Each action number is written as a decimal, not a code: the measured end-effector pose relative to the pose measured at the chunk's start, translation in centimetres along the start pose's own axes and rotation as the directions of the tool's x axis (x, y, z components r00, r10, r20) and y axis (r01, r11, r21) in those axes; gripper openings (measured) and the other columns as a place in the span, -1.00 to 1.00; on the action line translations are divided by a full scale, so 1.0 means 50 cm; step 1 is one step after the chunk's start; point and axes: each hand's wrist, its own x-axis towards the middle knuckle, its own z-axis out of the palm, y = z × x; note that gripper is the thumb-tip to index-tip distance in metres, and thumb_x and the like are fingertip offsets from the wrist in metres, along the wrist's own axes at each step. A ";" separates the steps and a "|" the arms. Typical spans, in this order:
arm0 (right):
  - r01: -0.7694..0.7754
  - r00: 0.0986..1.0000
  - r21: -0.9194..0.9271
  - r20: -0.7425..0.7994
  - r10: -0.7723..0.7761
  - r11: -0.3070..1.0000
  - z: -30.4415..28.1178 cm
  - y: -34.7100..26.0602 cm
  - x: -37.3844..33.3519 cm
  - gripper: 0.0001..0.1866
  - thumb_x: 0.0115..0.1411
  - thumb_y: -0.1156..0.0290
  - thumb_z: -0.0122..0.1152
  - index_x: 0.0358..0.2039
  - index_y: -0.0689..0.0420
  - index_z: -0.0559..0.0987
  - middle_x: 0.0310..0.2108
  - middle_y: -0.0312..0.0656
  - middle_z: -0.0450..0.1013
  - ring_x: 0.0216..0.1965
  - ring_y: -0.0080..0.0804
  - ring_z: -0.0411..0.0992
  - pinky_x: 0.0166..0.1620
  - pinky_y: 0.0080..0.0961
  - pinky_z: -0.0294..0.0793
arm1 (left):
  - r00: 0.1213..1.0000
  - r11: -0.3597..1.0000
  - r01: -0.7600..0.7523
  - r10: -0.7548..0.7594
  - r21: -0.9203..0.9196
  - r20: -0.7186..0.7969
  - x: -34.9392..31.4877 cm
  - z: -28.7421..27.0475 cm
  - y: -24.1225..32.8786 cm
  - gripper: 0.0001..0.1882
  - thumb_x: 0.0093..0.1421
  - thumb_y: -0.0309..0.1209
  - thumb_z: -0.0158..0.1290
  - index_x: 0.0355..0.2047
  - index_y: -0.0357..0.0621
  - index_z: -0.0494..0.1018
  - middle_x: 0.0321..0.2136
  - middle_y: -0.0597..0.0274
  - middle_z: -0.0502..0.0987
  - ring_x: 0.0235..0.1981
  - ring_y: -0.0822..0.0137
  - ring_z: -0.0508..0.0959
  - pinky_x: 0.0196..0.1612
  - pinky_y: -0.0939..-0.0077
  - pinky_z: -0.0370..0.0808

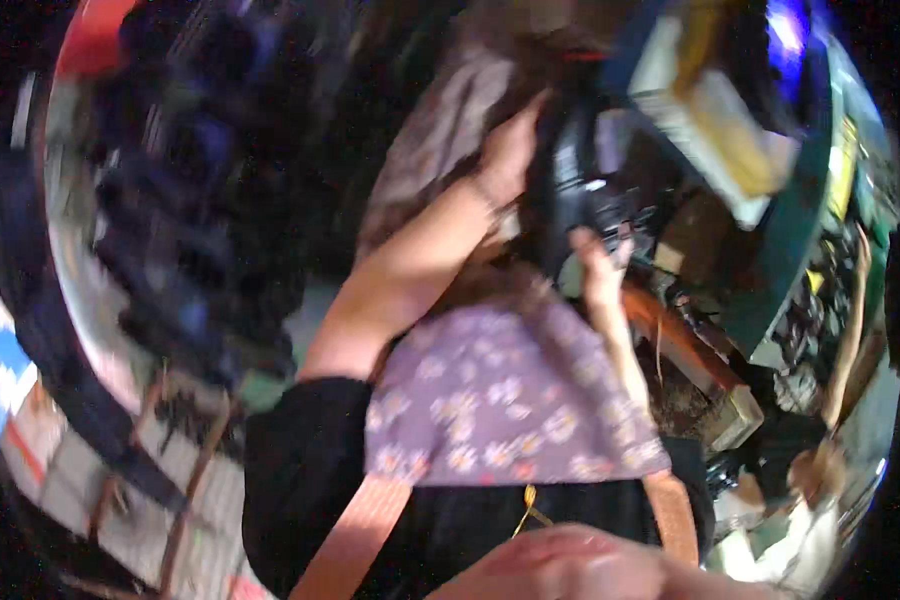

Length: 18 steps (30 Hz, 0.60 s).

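My left hand (pixel 512 152) reaches up in front of me, a band round its wrist, beside the left edge of a shiny black part (pixel 568 165). Its fingers are smeared by motion and partly lost in the dark. Lower and to the right, my right hand (pixel 600 258) grips the near end of this black part, thumb and fingers on either side. The part's exact kind is too blurred to make out. Below both hands spreads my purple apron (pixel 500 400) with white daisies; patterned cloth (pixel 425 150) continues beyond my left forearm.
Many dark, blurred pieces (pixel 190 200) are heaped on the left. A white and yellow box (pixel 715 110) stands at the upper right beside a green edge (pixel 785 260). An orange-brown bar (pixel 680 335) lies right of my right forearm. Another person (pixel 815 490) is at the far right.
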 end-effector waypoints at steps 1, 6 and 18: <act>0.038 0.993 0.038 0.114 -0.042 0.999 0.040 -0.051 0.028 -0.45 -0.07 0.29 0.37 -0.04 0.22 0.51 -0.17 -0.21 0.50 -0.16 -0.42 0.41 -0.03 -0.41 0.36 | 0.995 0.995 -0.101 0.101 -0.008 0.023 -0.001 -0.029 0.007 -0.53 0.32 -0.08 -0.10 0.04 -0.19 0.43 -0.06 0.13 0.52 -0.05 0.25 0.49 0.08 0.35 0.39; -0.053 0.980 0.050 0.195 0.042 0.997 0.016 -0.077 -0.016 -0.42 -0.12 0.25 0.38 -0.04 0.18 0.51 -0.19 -0.22 0.51 -0.17 -0.40 0.41 0.00 -0.43 0.35 | 0.991 0.975 0.122 -0.108 0.187 -0.084 -0.071 0.068 0.013 -0.42 0.28 0.09 -0.12 -0.07 -0.19 0.51 -0.17 0.05 0.59 -0.22 0.17 0.61 0.00 0.26 0.53; -0.358 0.930 0.460 0.256 0.265 0.813 0.011 -0.043 0.012 -0.61 -0.02 0.34 0.27 -0.16 0.23 0.56 -0.32 -0.14 0.56 -0.31 -0.37 0.54 -0.17 -0.45 0.53 | 0.992 0.924 -0.028 0.072 0.382 -0.101 -0.082 0.088 0.047 -0.64 0.29 -0.30 -0.06 0.05 -0.16 0.42 -0.05 0.15 0.53 -0.02 0.20 0.50 0.11 0.25 0.37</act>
